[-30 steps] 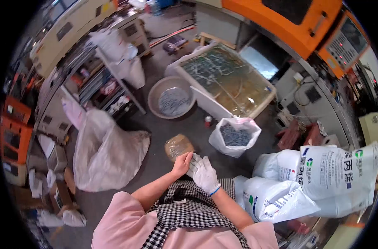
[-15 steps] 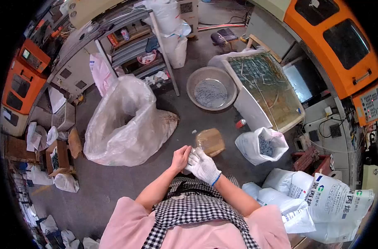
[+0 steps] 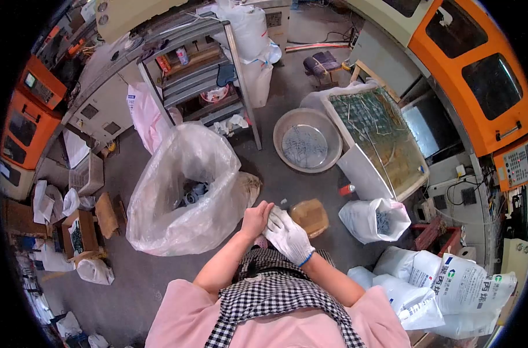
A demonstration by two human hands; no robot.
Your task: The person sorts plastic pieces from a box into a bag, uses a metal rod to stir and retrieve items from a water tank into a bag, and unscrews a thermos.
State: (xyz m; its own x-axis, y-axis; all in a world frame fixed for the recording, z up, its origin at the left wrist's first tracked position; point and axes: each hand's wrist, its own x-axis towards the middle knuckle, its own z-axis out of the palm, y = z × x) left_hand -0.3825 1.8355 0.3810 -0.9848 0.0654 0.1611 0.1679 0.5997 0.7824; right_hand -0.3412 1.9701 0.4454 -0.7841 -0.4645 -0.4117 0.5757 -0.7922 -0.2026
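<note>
My left hand (image 3: 257,219), bare, is closed with its fingers curled in front of my apron (image 3: 275,287). Against it presses my right hand (image 3: 288,235), in a white knit glove with a blue cuff edge. The gloved fingers are bent and held together at the bare fingertips. Anything between the two hands is hidden or too small to name. Just beyond the glove, a brown taped package (image 3: 310,218) lies on the floor. To the left stands a large clear plastic bag (image 3: 159,217), open at the top, with dark grey pieces inside.
A round basin (image 3: 280,145) holds thin grey pieces. Beside it is a water-filled tub (image 3: 385,139). At right are an open white sack (image 3: 362,223) and several stacked printed sacks (image 3: 467,284). A metal step rack (image 3: 249,104) stands behind the clear bag; orange machines (image 3: 484,64) flank the floor.
The view has shifted, so the surroundings sit slightly lower and mostly further right, and the clear bag's contents now show. My hands stay together, the gloved fingers still against the bare ones.
</note>
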